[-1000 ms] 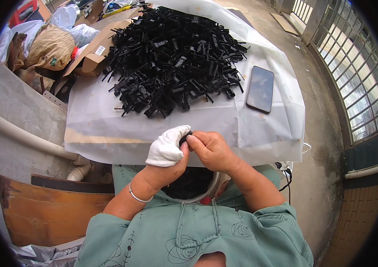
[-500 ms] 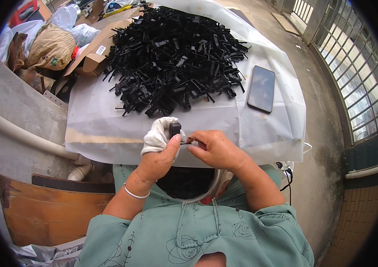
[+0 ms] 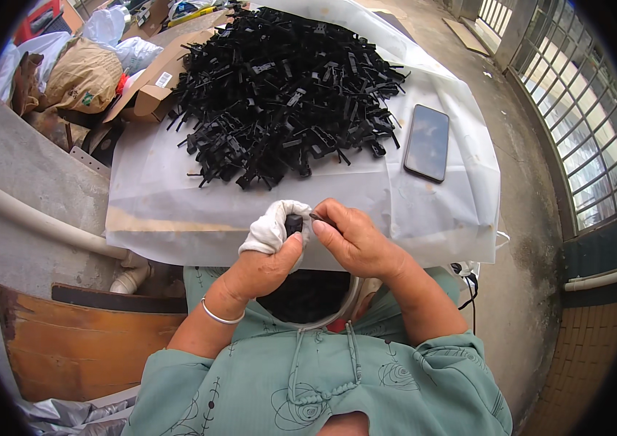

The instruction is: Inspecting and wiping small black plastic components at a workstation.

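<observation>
While left hand (image 3: pixel 272 245) grips part (image 3: pixel 294 224), carton (image 3: pixel 154 104) bears label (image 3: pixel 164 80).

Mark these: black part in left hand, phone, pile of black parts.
Black part (image 3: pixel 294 224), head view: exposed face.
Phone (image 3: pixel 427 143), head view: screen.
Pile of black parts (image 3: pixel 290 98), head view: middle.

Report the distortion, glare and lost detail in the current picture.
Head view, right side: fisheye bending curves the barred window; head view, top: individual pieces merge darkly in the heap of black plastic parts; head view, right of centre: a pale reflection veils the smartphone screen; head view, centre: the thin dark piece in the right hand is too small to identify.
</observation>
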Demonstrator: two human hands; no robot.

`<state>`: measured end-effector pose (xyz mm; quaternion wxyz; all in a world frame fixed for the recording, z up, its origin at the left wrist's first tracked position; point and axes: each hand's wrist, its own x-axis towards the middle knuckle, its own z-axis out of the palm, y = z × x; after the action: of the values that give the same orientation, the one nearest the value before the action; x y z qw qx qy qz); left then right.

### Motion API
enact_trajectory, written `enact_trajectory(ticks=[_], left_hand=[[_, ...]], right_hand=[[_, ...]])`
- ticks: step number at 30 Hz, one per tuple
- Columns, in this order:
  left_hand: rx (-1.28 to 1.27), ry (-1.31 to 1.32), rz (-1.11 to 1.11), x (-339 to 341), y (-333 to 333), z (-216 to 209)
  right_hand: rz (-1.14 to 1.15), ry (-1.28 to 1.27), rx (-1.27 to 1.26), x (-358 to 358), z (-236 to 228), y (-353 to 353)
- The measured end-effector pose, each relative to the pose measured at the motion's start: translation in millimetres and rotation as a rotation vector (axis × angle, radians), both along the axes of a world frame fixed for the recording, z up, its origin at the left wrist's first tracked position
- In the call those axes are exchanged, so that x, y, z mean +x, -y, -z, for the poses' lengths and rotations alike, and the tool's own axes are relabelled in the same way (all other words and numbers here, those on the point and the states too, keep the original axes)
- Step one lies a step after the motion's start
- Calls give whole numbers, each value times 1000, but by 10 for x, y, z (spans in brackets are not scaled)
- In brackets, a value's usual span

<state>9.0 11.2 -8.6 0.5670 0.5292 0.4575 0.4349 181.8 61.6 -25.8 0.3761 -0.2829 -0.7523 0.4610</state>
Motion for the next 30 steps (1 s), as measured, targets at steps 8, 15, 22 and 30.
enact_trajectory(ticks=[8, 15, 22, 30], left_hand=[[167, -113, -39, 15, -5, 34], [298, -329, -32, 44, 11, 10], [406, -658, 45, -84, 79, -32], [736, -956, -495, -470, -481, 62]], right_hand=[[-188, 119, -148, 17, -12, 2], [-166, 89, -145, -44, 65, 7], [-100, 20, -146, -169, 128, 81], [13, 221, -8, -50, -1, -16]])
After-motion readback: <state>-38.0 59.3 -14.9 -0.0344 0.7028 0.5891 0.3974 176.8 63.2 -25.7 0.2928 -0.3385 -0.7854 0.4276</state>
